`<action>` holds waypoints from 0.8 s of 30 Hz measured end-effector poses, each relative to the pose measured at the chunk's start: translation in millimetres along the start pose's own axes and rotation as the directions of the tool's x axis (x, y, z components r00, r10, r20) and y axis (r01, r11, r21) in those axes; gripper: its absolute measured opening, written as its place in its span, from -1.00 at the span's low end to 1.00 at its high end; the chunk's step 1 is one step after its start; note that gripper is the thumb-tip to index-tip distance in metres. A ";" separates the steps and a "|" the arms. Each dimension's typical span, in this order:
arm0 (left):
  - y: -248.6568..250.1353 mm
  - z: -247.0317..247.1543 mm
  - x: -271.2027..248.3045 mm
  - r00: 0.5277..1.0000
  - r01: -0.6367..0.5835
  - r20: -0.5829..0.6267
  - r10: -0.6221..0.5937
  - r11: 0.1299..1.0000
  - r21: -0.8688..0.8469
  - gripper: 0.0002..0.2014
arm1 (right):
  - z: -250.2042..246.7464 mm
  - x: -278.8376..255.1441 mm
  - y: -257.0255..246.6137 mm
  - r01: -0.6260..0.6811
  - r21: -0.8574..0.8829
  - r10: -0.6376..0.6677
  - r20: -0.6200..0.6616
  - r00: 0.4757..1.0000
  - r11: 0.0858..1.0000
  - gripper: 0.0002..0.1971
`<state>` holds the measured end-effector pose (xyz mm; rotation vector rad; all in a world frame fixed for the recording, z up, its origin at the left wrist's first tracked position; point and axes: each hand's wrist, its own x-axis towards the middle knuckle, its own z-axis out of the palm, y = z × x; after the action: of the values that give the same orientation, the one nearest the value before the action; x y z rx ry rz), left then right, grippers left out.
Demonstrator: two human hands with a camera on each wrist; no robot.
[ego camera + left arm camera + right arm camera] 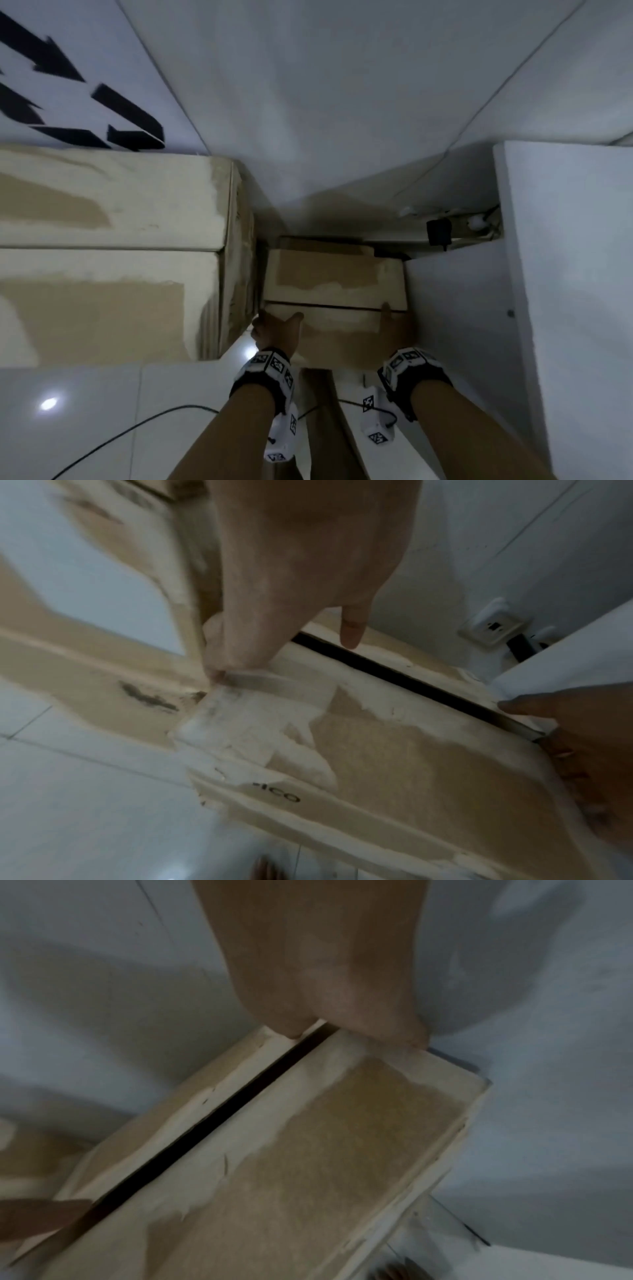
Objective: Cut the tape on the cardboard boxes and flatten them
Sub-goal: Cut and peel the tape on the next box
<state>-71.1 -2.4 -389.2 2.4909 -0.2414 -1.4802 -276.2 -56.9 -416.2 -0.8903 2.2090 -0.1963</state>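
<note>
A small cardboard box [335, 281] with torn whitish paper on its flaps stands on the floor, wedged between a bigger box and a white cabinet. A dark open slit [325, 306] runs between its two top flaps. My left hand [274, 327] grips the box's left end, thumb on top and fingers [219, 669] curled over the edge. At the right end, my right hand [394, 323] holds the box [342, 1137], its fingertips [394, 1034] hooked over the end edge beside the slit [222, 1123]. No knife or cutter is in view.
A large cardboard box [102, 257] presses close on the left. On the right stands a white cabinet [565, 257]. Behind the small box the wall carries a socket with a black plug [438, 231]. A black cable [120, 431] trails over the glossy white floor tiles [68, 428].
</note>
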 end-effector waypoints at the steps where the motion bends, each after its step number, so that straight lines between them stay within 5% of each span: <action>1: -7.2 -8.0 -15.6 1.000 0.006 0.014 -0.007 0.999 0.033 -0.03 | -8.7 -17.3 4.4 0.007 -0.031 -0.007 -0.001 1.000 1.000 -0.32; 6: -57.0 -51.8 -87.7 0.998 0.004 0.066 -0.015 0.989 0.150 -0.17 | -58.5 -104.5 19.1 -0.154 -0.135 0.156 0.006 0.988 0.979 -0.29; 9: -86.6 -82.4 -126.6 0.988 -0.006 0.154 -0.004 0.998 0.062 -0.30 | -83.6 -147.5 35.4 -0.167 -0.094 0.168 0.001 0.986 0.981 -0.28; 12: -120.2 -111.1 -149.9 0.983 0.033 0.183 -0.027 0.999 -0.034 -0.22 | -112.2 -196.3 42.1 -0.163 -0.144 0.164 -0.009 0.986 0.976 -0.31; 19: -147.5 -166.2 -214.1 0.995 -0.091 0.019 0.100 0.960 -0.265 -0.57 | -172.7 -269.1 37.8 0.004 -0.198 0.003 0.034 0.999 0.980 -0.34; 24: -152.5 -191.0 -245.6 0.953 -0.299 -0.070 0.293 0.894 -0.334 -0.44 | -205.9 -291.6 14.9 0.213 -0.164 -0.204 0.071 0.976 0.963 -0.37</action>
<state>-16.4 229.3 -137.5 2.0830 -0.3155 -1.2520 -282.2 119.0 -105.3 -1.2105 2.1042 -0.0813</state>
